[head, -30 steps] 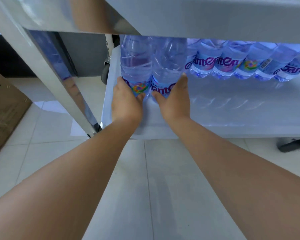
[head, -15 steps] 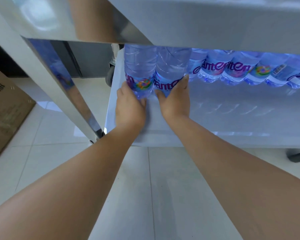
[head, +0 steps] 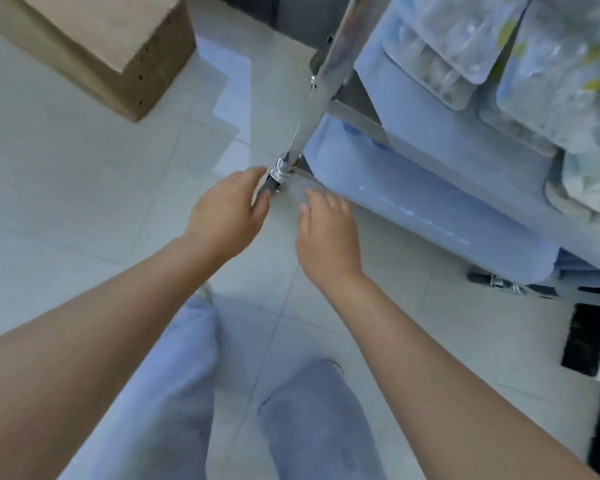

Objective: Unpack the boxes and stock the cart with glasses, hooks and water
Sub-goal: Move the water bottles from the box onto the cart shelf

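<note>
Below, both hands, left hand [head: 227, 211] and right hand [head: 328, 233], hover relaxed, empty, over pale floor tiles [head: 66, 188].

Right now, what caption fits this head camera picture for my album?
Both empty hands, left hand and right hand, hang open beside the cart, cardboard box nearby.

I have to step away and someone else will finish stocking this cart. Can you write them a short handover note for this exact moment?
Left hand: open, empty, held over the floor near the cart's caster.
Right hand: open, empty, just in front of the bottom shelf.
Cart: clear plastic packs lie on the upper shelf; what they contain cannot be told. Blue bottle caps peek out on the lower level.
Cardboard box stands on the floor, to the left of the cart.
Done: some goods are on the cart.
Left: check the box for remaining items and stock them.
</note>
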`<state>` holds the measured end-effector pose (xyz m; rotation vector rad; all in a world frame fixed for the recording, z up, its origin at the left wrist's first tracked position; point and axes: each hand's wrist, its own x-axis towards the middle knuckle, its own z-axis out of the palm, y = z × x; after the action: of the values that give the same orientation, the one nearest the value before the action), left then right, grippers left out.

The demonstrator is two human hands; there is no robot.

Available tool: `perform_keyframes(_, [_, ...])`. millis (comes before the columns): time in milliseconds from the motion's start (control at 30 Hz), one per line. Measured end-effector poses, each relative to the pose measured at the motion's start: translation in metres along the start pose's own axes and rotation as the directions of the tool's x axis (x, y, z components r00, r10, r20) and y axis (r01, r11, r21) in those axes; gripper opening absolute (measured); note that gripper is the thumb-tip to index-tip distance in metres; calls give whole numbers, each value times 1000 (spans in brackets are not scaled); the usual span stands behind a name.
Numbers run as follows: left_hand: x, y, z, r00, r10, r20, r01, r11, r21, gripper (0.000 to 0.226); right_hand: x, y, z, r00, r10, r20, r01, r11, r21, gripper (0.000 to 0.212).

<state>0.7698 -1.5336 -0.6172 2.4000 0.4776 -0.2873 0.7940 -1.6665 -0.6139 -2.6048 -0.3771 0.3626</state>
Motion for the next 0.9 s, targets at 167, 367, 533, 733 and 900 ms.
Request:
perform_keyframes(167, [-41,-11,-109,986,-140,91,140,990,7,49,-13,-119,-50,987,-18,157,29,997,-66,52])
perform_keyframes(367, [-33,-51,-259,981,-171,94,174,984,-31,43,38,-263,-74,979,-137,150,158,978,-138,25])
perform_keyframes(533, [7,-100,-359,982,-191,0,191,981,-36,40,89,-356,-52,971,-166,170,179,982,-64,29])
perform_keyframes(733, [87,-125,-421,976,-200,83,202,979,-20,41,175,-421,-22,974,-151,171,157,987,-21,31])
perform_keyframes(900, [178,-161,-458,951,-232,204,231,973,30,41,255,-453,5,963,-78,260,94,994,-50,28])
